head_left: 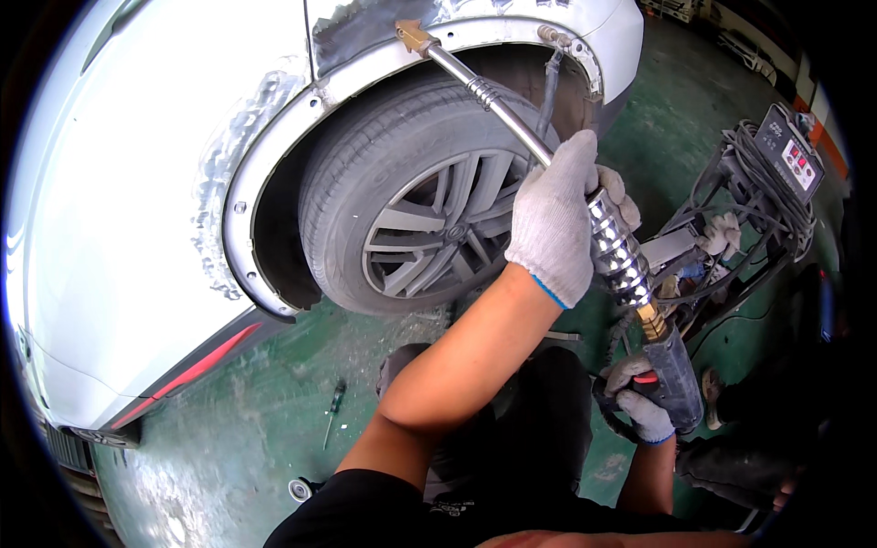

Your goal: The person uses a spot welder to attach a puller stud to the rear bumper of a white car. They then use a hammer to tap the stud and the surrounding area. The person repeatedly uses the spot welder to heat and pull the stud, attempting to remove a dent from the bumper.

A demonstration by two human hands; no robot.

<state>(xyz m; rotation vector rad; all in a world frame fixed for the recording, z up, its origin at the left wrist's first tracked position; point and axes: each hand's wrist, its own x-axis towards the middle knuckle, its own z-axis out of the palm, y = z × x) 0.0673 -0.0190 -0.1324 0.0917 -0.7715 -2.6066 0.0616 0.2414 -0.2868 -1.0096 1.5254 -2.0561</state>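
Both my hands wear white knit gloves and hold a slide-hammer dent puller point(621, 251), which slants up across the view. My left hand point(559, 215) is closed around it at the upper end of its ribbed chrome weight. Lower down, my right hand point(639, 402) is wrapped around the dark pistol grip point(678, 374), beside a red trigger. The puller's copper tip point(417, 38) lies over the wheel-arch edge by the bare, sanded metal point(361, 35) of a white car point(137, 219); whether it touches, I cannot tell. A brass clamp point(554, 37) with a dark cable sits on the arch's right side.
The car's wheel point(429, 210) fills the arch. At right, a machine with a control panel point(791, 155) stands on a cart with coiled cables and spare gloves point(721, 234). A screwdriver point(335, 411) and a round disc tool point(300, 490) lie on the green floor.
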